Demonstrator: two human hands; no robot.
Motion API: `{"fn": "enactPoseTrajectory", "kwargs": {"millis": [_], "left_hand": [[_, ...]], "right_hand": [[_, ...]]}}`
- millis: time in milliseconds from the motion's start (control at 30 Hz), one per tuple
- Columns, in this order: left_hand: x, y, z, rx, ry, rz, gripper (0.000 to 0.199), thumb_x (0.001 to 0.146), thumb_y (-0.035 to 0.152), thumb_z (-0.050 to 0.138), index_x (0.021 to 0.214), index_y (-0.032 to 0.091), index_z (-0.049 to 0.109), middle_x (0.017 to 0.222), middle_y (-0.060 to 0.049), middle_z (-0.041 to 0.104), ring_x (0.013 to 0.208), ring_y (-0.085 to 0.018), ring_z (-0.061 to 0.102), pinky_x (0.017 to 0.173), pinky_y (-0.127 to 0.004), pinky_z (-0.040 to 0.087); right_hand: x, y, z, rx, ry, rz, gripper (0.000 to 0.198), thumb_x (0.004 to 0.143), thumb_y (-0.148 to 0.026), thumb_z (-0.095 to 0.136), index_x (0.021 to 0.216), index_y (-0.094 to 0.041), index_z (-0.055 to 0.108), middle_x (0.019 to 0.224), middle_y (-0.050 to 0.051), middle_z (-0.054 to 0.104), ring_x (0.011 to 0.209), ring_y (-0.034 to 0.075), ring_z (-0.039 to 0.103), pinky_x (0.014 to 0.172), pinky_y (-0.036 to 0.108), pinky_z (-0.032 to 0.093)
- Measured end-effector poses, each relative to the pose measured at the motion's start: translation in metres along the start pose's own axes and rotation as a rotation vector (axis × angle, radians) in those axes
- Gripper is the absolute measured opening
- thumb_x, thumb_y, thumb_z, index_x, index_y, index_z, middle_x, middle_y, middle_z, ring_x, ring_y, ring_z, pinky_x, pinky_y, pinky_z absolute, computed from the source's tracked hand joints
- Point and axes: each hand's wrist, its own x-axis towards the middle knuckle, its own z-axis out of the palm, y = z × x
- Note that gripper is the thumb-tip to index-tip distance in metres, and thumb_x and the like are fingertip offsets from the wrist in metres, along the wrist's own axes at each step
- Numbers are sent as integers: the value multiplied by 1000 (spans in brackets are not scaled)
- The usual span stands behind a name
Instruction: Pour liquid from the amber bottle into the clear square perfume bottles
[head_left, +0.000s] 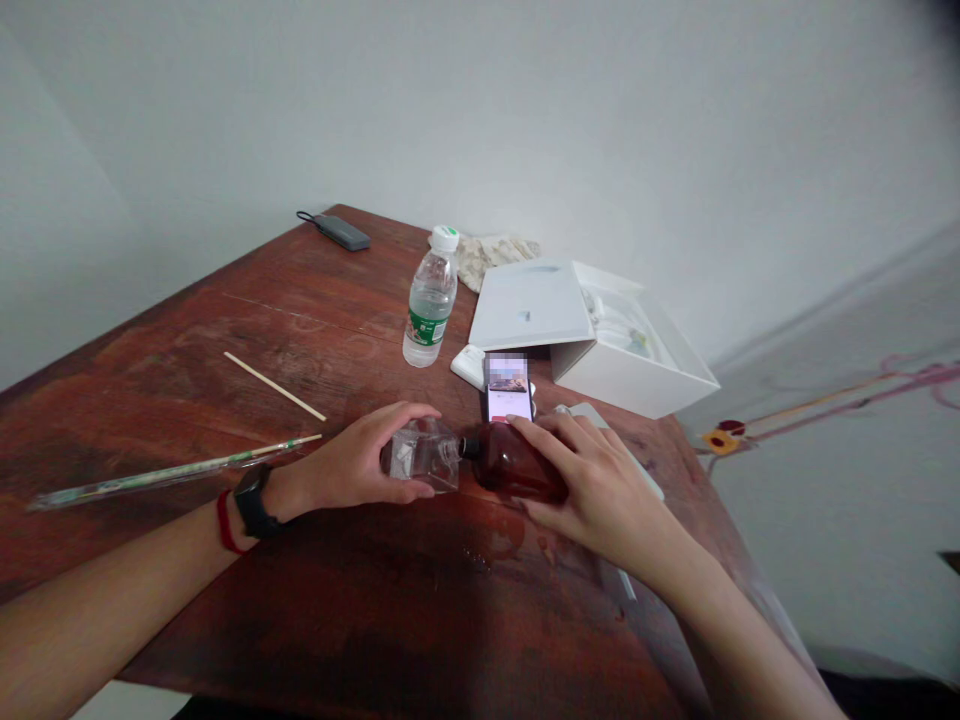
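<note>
My left hand (382, 455), with a dark watch and a red band at the wrist, is closed around a clear plastic bottle (433, 458). In my right hand (589, 480) lies a dark brown bottle (514, 462), tipped on its side. The brown bottle's dark neck points left and meets the clear bottle's mouth; whether it reaches inside I cannot tell. Just behind the two bottles a phone (508, 385) stands with its screen lit. Small wet drops (476, 558) show on the wooden table (360, 610) in front of my hands.
A water bottle (429, 315) with a green label stands behind my hands. An open white box (637, 375) and a pale cloth (495, 258) are at the back. Leftward lie a wooden stick (274, 385), wrapped chopsticks (172, 472) and a grey device (343, 232).
</note>
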Motion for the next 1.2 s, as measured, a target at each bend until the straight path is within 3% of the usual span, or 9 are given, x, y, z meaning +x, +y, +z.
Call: {"fn": "enactPoseTrajectory", "kwargs": {"millis": [1200], "left_hand": [[0,-3,0,3,5,13,76,82,49,91,144,22,56,136,-11,70,120,-31,70,109,-44,54]], "right_hand": [[-2,1,2,-26,19,-12,69,90,-40,84,152,-22,60,131,18,72,119,40,66,95,54,56]]}}
